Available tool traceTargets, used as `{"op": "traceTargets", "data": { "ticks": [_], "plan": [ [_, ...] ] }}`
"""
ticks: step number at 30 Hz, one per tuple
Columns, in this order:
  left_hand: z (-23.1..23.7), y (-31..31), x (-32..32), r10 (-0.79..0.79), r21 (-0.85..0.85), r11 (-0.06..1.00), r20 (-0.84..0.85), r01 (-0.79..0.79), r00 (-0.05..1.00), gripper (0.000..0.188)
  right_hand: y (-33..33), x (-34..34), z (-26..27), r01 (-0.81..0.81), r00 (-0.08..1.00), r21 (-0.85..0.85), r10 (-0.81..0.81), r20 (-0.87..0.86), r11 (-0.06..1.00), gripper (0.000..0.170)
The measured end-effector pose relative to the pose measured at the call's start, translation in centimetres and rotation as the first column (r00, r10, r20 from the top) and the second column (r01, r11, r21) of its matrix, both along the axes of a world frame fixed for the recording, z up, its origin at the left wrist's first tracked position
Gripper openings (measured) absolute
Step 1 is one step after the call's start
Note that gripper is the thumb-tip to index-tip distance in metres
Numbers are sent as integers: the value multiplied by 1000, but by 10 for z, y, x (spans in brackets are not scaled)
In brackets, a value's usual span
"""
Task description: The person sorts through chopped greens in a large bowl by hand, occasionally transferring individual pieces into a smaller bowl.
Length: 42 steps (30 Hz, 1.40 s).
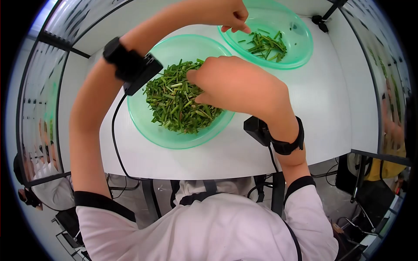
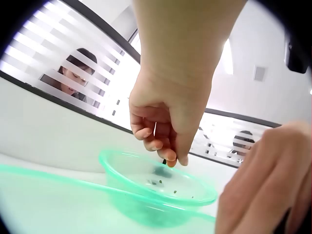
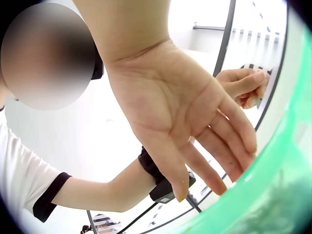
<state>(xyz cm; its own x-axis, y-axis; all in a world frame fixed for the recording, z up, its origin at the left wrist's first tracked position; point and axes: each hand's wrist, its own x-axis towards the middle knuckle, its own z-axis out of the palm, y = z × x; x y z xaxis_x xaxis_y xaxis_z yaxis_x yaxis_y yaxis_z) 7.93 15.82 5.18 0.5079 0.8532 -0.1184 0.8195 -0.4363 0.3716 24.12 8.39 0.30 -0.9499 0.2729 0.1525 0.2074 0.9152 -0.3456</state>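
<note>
My left hand (image 1: 217, 14) is over the far green bowl (image 1: 300, 56), its fingers curled and the thumb against them. In the left wrist view, a small dark piece (image 2: 165, 161) shows at its pinching fingertips. Several cut green stems (image 1: 269, 47) lie in that bowl. Closer to me, a larger heap of chopped green stems (image 1: 178, 102) fills the middle of the near green bowl (image 1: 150, 135). Over the right side of this heap is my right hand (image 1: 239, 85). Its fingers are loosely bent with the thumb apart, and the palm in the right wrist view holds nothing.
Both bowls stand on a white table (image 1: 322, 113) with low white partitions around it. Cables (image 1: 116, 143) run from the wrist cameras past the table's front edge. A small black object (image 1: 320, 22) lies at the back right. Other people show through the striped glass.
</note>
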Motion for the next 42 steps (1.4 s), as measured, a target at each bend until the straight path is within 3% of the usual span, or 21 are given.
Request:
{"op": "traceTargets", "data": {
  "ticks": [3, 5, 6, 8, 11, 14, 19, 24, 28, 35, 42],
  "plan": [
    [23, -46, -9, 50, -88, 995, 77, -44, 996, 19, 4, -2, 0, 8, 998, -36, -5, 57, 999, 26],
    [2, -61, -32, 24, -8, 1000, 22, -24, 999, 13, 5, -5, -1, 2, 997, -24, 0, 78, 1000, 26],
    [-2, -73, -40, -6, 65, 998, 64, 2, 998, 18, 6, -10, 1, 2, 987, -52, 7, 159, 999, 26],
    [-6, -102, -53, 55, 75, 996, -27, -53, 998, 12, 8, -21, 9, 5, 949, -103, 28, 315, 995, 27],
    [-15, -139, -61, 144, 37, 989, -133, -141, 981, 8, 12, -25, -14, -52, 981, -101, 70, 181, 993, 31],
    [-27, -158, -65, 141, -19, 989, -157, -146, 977, 11, 12, -30, -17, -46, 976, -110, 68, 207, 993, 34],
    [-43, -166, -64, 113, 35, 993, -94, -110, 989, 18, 10, -36, -26, -34, 968, -94, 57, 245, 995, 32],
    [-45, -165, -67, 73, -162, 984, 17, -70, 997, 35, 9, -36, -17, 15, 930, -84, 17, 368, 996, 21],
    [-52, -168, -74, 102, -164, 982, 29, -96, 994, 38, 10, -32, -9, 5, 962, -59, 11, 273, 998, 9],
    [-57, -169, -77, 96, -115, 989, 47, -91, 994, 28, 17, -24, 8, 25, 956, -127, 13, 292, 992, 12],
    [-62, -167, -81, 147, -124, 981, -26, -149, 989, 13, 27, -10, 10, -114, 966, -314, 179, 186, 943, 22]
  ]
}}
